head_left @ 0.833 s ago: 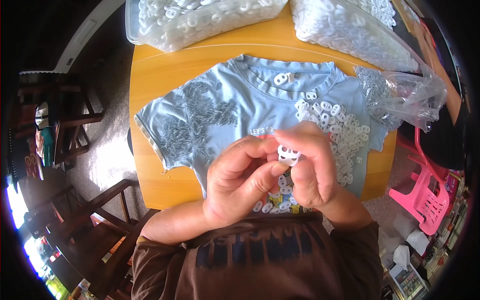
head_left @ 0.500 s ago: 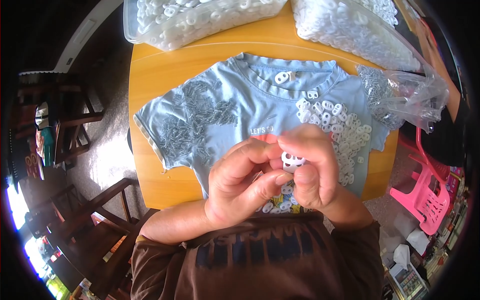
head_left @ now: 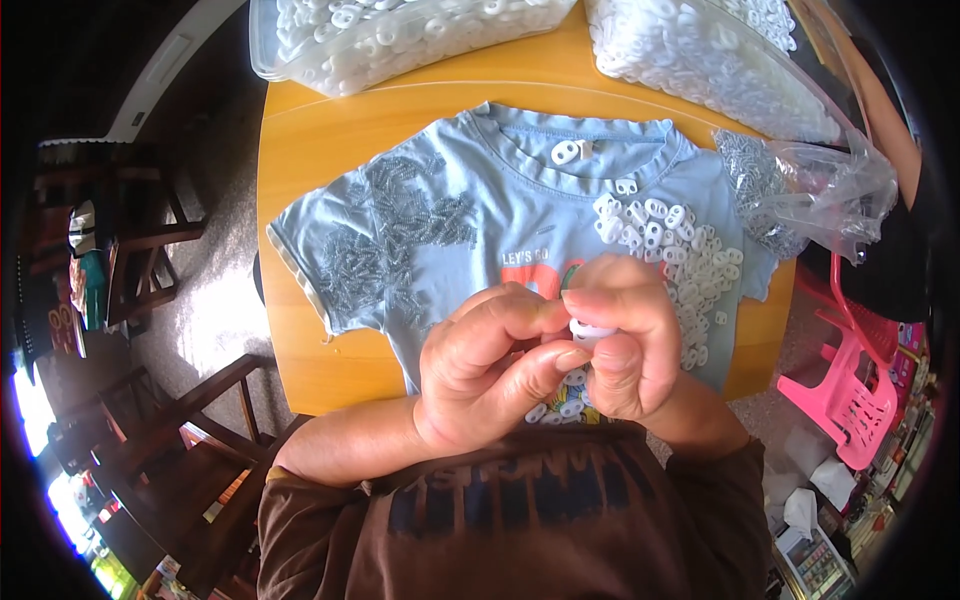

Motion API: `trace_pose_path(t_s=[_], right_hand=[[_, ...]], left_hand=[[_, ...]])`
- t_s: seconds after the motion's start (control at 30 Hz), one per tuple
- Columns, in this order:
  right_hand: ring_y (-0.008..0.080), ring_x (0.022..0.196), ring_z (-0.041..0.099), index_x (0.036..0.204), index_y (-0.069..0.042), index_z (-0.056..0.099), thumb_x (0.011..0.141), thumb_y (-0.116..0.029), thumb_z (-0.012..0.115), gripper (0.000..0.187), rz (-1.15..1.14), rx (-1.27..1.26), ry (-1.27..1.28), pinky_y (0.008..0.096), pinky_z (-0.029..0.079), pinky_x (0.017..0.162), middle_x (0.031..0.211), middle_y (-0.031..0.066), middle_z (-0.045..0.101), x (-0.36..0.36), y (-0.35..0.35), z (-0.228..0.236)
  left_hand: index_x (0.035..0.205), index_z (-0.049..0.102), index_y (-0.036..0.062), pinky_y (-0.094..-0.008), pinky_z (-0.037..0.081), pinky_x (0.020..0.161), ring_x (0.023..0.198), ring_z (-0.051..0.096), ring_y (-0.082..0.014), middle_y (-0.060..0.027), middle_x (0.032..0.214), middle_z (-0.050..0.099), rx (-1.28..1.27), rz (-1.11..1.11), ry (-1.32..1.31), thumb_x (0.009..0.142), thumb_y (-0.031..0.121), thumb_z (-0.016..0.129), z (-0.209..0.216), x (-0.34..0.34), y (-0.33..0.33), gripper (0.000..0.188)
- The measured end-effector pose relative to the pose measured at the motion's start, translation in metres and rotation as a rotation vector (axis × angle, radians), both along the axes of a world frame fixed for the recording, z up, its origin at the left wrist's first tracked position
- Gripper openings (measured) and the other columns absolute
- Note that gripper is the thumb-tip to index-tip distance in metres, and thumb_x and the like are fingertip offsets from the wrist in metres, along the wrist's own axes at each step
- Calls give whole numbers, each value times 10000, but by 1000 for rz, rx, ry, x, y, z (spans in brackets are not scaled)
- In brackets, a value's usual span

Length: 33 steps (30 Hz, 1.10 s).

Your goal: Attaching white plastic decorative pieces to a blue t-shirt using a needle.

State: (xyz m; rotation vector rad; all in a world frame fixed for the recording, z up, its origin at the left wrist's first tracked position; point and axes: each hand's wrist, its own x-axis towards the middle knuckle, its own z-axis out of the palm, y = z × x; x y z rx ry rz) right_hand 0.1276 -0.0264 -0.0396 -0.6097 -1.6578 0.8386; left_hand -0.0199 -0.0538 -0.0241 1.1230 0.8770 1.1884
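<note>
Both hands meet over the lower middle of the T-shirt. The finger and thumb of my right hand (head_left: 632, 345) are closed around a small white plastic cord lock (head_left: 590, 331), mostly hidden by the fingers. At its left side, my left hand (head_left: 495, 360) pinches with thumb and index finger against the same piece; anything smaller in that pinch is hidden. Beneath lies a light blue T-shirt (head_left: 470, 280). On its right side is a pile of white two-holed pieces (head_left: 690, 260), with several more by my wrists. Small metal springs (head_left: 370, 255) are heaped over the left sleeve.
Two clear tubs, a left one (head_left: 330, 80) and a right one (head_left: 700, 85), stand at the table's far edge, full of white pieces. A plastic bag (head_left: 835, 195) of springs lies at right. A pink plastic chair (head_left: 850, 400) and dark wooden chairs (head_left: 200, 420) flank the wooden table (head_left: 310, 130).
The cord lock has turned or sunk between my fingers, so its holes are now covered. My right fingers have closed in slightly and my left hand has barely shifted.
</note>
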Motion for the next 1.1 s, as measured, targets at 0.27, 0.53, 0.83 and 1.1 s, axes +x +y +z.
trace_pose_path(t_s=[0.27, 0.53, 0.83, 1.1], right_hand=[[180, 573, 492, 978, 31, 527, 898, -162, 495, 211, -10, -9, 1, 299, 418, 515, 770, 91, 555, 0, -2, 0], [188, 618, 523, 1029, 52, 543, 898, -177, 495, 268, 26, 28, 18, 295, 437, 558, 789, 98, 556, 0, 4, 3], [201, 662, 548, 1091, 44, 531, 870, -99, 520, 263, 23, 53, -143, 303, 457, 601, 849, 109, 574, 7, 8, 12], [232, 618, 543, 1163, 52, 460, 815, -34, 584, 379, -126, 20, -151, 328, 435, 541, 863, 140, 571, 2, 2, 17]], left_hand=[[891, 578, -5, -260, 427, 568, 600, 542, -160, -62, 699, 578, 91, 20, 24, 758, 58, 685, -1, -1, 2, 182], [997, 536, -29, -243, 415, 628, 614, 507, -106, -51, 823, 539, 26, -60, -124, 778, -4, 633, -2, -5, 3, 242], [1052, 501, -39, -187, 423, 493, 545, 523, -67, -74, 907, 502, 44, -120, -160, 820, -19, 567, -5, -6, 6, 242], [974, 517, -18, -207, 466, 463, 580, 572, -107, -75, 889, 521, -66, -107, -144, 863, -43, 478, 9, -5, 10, 120]])
